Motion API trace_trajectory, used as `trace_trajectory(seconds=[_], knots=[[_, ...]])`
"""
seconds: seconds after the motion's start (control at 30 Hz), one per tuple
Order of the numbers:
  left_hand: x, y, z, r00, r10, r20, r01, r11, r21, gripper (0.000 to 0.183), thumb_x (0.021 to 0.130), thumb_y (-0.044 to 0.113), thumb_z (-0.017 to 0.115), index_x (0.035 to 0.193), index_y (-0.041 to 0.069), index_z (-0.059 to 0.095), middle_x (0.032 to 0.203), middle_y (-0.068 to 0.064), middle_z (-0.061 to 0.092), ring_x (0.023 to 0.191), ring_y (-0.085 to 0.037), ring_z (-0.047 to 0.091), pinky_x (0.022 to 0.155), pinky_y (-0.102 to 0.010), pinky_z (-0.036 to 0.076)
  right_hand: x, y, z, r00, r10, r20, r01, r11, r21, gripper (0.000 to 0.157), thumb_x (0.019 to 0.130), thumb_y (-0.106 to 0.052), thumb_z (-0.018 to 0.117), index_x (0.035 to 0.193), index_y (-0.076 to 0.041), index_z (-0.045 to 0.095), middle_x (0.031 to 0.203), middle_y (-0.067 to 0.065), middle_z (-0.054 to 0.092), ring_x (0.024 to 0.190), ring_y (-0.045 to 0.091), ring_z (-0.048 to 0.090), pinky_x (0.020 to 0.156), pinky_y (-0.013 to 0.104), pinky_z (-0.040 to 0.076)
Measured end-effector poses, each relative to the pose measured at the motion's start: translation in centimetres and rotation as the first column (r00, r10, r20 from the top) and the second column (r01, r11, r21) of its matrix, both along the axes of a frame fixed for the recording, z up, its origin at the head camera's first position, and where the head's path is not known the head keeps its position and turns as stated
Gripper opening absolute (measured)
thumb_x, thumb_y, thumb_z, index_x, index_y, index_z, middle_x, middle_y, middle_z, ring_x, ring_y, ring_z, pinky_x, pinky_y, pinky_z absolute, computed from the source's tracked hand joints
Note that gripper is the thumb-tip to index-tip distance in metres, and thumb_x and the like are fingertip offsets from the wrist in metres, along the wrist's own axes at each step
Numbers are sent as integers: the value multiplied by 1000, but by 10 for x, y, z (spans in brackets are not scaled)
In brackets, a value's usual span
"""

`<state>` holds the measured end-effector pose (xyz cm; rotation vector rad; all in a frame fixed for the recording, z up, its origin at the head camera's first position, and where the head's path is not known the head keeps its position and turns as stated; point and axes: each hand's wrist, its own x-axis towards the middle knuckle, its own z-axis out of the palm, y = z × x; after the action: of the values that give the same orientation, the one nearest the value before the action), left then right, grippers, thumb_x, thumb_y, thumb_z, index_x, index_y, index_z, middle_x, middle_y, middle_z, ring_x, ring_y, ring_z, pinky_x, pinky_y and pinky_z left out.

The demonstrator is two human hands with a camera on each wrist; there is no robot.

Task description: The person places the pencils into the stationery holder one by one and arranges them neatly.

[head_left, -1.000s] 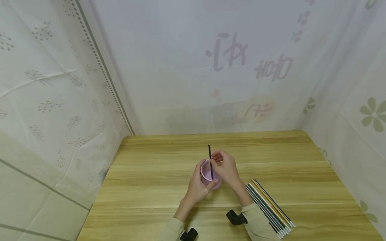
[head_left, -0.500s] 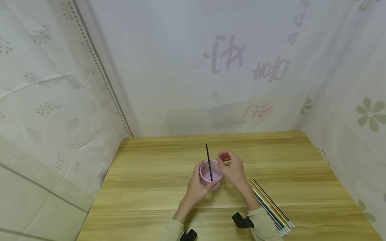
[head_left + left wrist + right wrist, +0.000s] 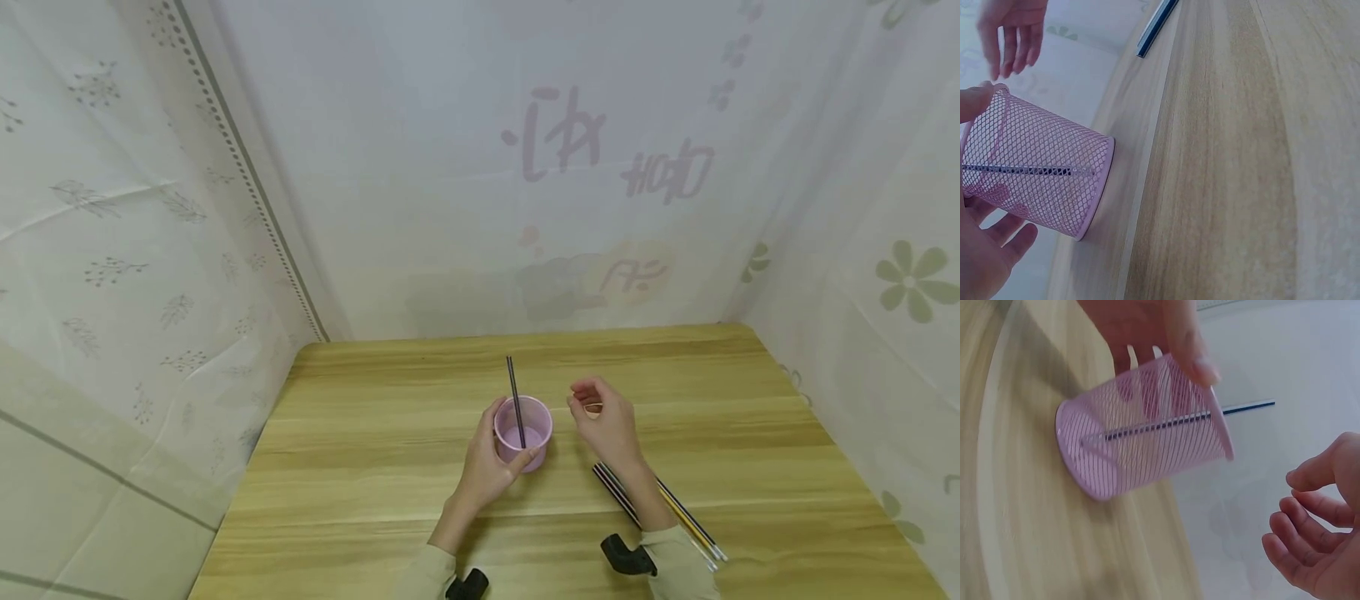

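My left hand (image 3: 486, 462) grips a pink mesh pencil cup (image 3: 536, 458), fingers around its far left side and thumb at the near rim. Inside the cup leans one dark pencil (image 3: 514, 392), its upper end sticking out past the rim toward the back. In the right wrist view the pencil (image 3: 1249, 407) shows through the mesh wall, with its lower end near the cup's base. My right hand (image 3: 611, 427) is in the air to the right of the cup, apart from it, fingers loosely bent and holding nothing.
Several pencils lie on the wooden table (image 3: 375, 433) beneath my right forearm: dark pencils (image 3: 615, 493) to its left, blue and yellow pencils (image 3: 688, 521) to its right. Patterned cloth (image 3: 420, 208) hangs behind the table and along both sides.
My right hand has let go of the dark pencil and moved away to the right. The pencil now leans in the cup by itself. My left hand keeps its grip on the cup.
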<state>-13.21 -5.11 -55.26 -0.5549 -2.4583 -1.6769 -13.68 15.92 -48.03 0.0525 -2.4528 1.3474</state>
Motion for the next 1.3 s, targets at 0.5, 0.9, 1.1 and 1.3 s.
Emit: trace_trajectory(seconds=[0.5,0.9,1.1,1.3], knots=[[0,1,1,1000,13,-8,-13,1000,17,92,81,28,85,153,3,33,150,-19,48,131,-38,54,105,-52,51,23,41,-21,993,-34,116,27,997,68,18,91,-5,70,109,-1,68,100,11,71,91,23,66,77,21,54],[0,2,0,1000,12,4,-12,999,39,94,80,26,86,154,3,33,150,-20,47,132,-40,53,105,-55,50,42,66,-29,973,-56,226,31,993,112,23,92,-5,68,113,3,67,106,15,70,95,24,65,77,21,54],[0,2,0,1000,4,7,-4,999,45,95,81,27,86,154,0,32,151,-19,47,132,-40,52,106,-55,50,48,75,-36,974,-85,212,49,985,168,21,89,-1,68,110,4,68,101,15,71,91,24,65,75,24,54],[0,2,-1,1000,6,5,-6,998,68,93,80,24,86,153,0,33,149,-19,49,131,-40,54,104,-55,52,53,83,-45,978,-103,182,56,968,246,19,86,3,69,104,4,70,91,12,71,84,23,65,72,29,54]])
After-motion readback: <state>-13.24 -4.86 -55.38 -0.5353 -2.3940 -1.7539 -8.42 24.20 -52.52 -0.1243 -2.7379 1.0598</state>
